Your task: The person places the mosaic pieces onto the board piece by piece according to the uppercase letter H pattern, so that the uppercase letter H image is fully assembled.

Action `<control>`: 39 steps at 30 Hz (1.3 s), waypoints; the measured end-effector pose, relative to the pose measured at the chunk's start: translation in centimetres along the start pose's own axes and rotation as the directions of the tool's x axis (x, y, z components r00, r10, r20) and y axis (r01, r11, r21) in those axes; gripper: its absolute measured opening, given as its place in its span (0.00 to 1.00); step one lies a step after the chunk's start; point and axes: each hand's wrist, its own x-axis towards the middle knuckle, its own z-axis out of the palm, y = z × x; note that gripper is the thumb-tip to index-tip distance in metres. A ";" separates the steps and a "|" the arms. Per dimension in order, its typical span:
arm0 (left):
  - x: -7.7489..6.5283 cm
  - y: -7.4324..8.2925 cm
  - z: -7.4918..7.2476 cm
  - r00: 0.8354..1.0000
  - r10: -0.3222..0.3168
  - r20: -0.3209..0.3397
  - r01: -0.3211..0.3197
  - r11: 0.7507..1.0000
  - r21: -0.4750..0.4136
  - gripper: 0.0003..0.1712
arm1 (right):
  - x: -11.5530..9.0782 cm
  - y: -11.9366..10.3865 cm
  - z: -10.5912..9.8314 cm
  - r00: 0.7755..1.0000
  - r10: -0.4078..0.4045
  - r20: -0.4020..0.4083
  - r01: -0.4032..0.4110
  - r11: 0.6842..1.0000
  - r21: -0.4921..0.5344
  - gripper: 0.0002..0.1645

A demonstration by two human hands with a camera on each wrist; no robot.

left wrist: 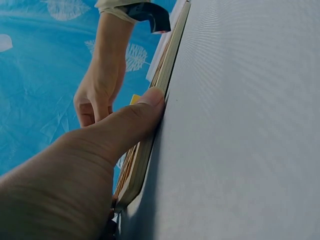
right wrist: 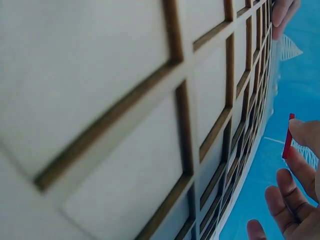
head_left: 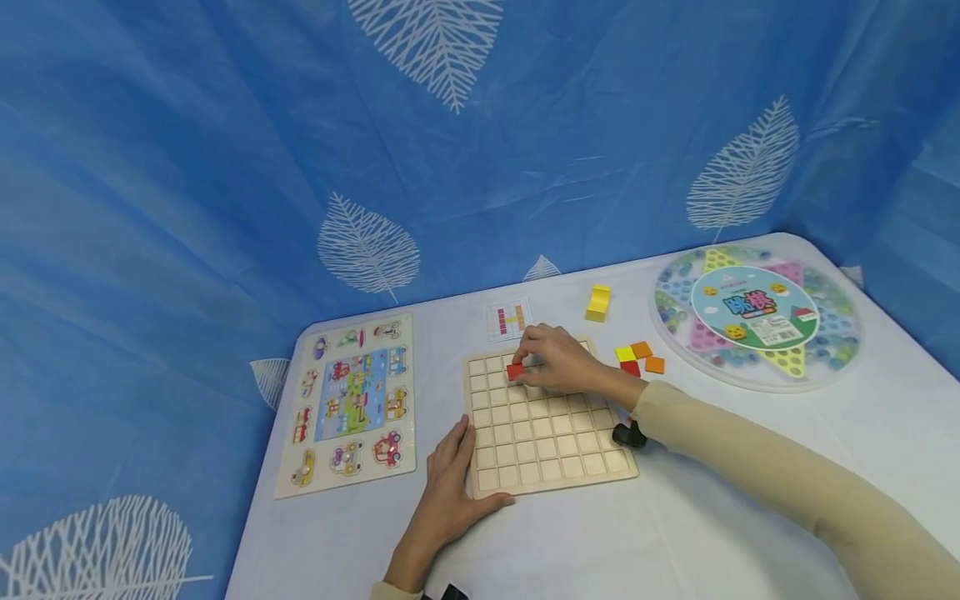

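Note:
A red square tile (head_left: 514, 372) is pinched between the thumb and forefinger of my right hand (head_left: 557, 358), over the upper left cells of a wooden grid board (head_left: 536, 454). The right wrist view shows the tile (right wrist: 288, 137) edge-on, apart from the board, with the other fingers loosely bent. My left hand (head_left: 450, 483) lies at the board's near left corner, fingers extended along the left side and thumb at the front edge. In the left wrist view that thumb (left wrist: 132, 112) touches the board's rim; the other fingers are mostly hidden there.
Right of the board lie loose tiles: yellow (head_left: 625, 354), red (head_left: 630, 367) and two orange (head_left: 655, 365). Behind it are a pattern card (head_left: 508, 319) and a yellow block (head_left: 597, 302). A picture puzzle (head_left: 345, 408) lies left, a round marble game (head_left: 750, 317) far right.

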 end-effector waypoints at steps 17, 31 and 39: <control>0.1 0.1 0.1 0.999 0.040 -0.011 -0.040 0.999 0.021 0.66 | 0.2 0.1 0.7 0.998 0.056 0.028 -0.056 0.998 -0.002 0.10; 0.1 0.1 -0.1 1.000 0.014 -0.004 -0.013 0.999 0.038 0.66 | 0.3 0.3 1.2 0.995 0.093 0.037 -0.093 0.996 -0.007 0.10; 0.1 0.0 0.0 1.000 -0.001 0.005 0.001 1.000 0.031 0.66 | 0.4 0.6 1.9 0.994 0.103 0.031 -0.103 0.995 -0.015 0.11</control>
